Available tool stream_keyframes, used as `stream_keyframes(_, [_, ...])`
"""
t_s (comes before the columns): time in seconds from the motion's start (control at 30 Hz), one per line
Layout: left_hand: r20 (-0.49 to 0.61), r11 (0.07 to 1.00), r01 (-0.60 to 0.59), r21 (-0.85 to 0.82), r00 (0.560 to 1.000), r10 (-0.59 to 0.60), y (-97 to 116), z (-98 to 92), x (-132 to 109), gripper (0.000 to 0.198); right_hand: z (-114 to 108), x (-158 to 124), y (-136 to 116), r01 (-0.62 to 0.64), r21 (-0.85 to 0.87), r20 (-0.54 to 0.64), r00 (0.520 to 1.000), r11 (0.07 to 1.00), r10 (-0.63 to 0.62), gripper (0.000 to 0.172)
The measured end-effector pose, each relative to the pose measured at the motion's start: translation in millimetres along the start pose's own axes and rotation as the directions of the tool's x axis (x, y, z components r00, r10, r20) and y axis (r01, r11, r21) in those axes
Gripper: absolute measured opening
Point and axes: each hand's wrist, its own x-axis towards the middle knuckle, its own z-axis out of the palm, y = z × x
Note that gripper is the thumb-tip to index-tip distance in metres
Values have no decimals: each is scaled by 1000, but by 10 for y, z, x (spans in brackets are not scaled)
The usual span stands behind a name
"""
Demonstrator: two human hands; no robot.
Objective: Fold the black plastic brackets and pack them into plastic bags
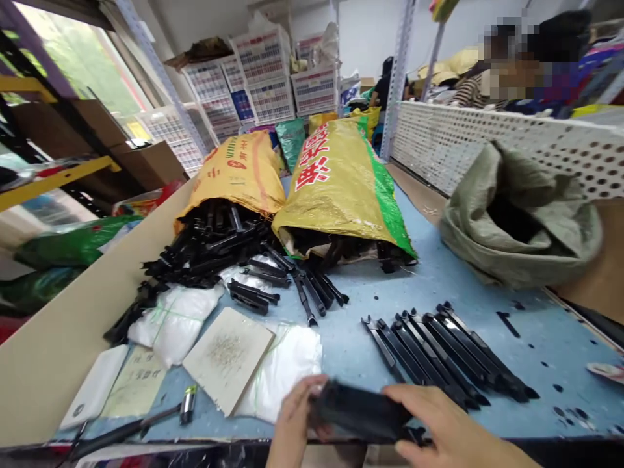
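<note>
Close to the table's front edge, a black plastic part point(361, 411) is held between my two hands and is blurred by motion. My left hand point(298, 416) grips its left end, and my right hand point(436, 416) is closed around its right end. Just beyond my right hand, several long black plastic parts point(439, 354) lie side by side in a slanted row. Beyond my left hand is a bundle of white plastic bags point(287, 370) tied with green string, partly under a square board point(228, 357) with small specks on it.
An orange sack point(238, 169) and a yellow-green sack point(336, 188) lie with black parts point(209, 247) spilling out. A grey-green sack point(517, 221) stands open at right. A hammer-like tool point(141, 422) and white box point(95, 387) lie front left. Other people are in the background.
</note>
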Motion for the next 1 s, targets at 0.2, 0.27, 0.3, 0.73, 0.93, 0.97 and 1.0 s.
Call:
stream_keyframes(0.2, [-131,702,-218,678,904,407,45,-240,220,25,268,299,-22,-113,812,-72,955,573,289,47])
stream_keyframes(0.27, [-91,737,-212,642,933,348,28,-301,283,24,358,395,-106,-136,878,-12,952,459,305,48])
stream_keyframes(0.3, [-98,774,-199,602,943,318,19,-333,317,21,393,434,-135,-158,894,20,949,419,315,48])
stream_keyframes(0.73, [-140,975,-88,203,983,118,-20,-537,484,21,663,963,-335,-231,971,210,952,69,222,32])
stream_keyframes(0.93, [-69,985,-110,130,990,120,10,-568,466,22,800,1169,-460,-244,969,231,937,19,261,29])
stream_keyframes(0.97, [-78,986,-108,126,990,118,19,-564,461,21,801,1172,-464,-247,969,234,935,17,267,28])
stream_keyframes(1.0, [-98,987,-99,126,989,112,28,-558,456,19,801,1172,-466,-251,968,238,933,14,270,28])
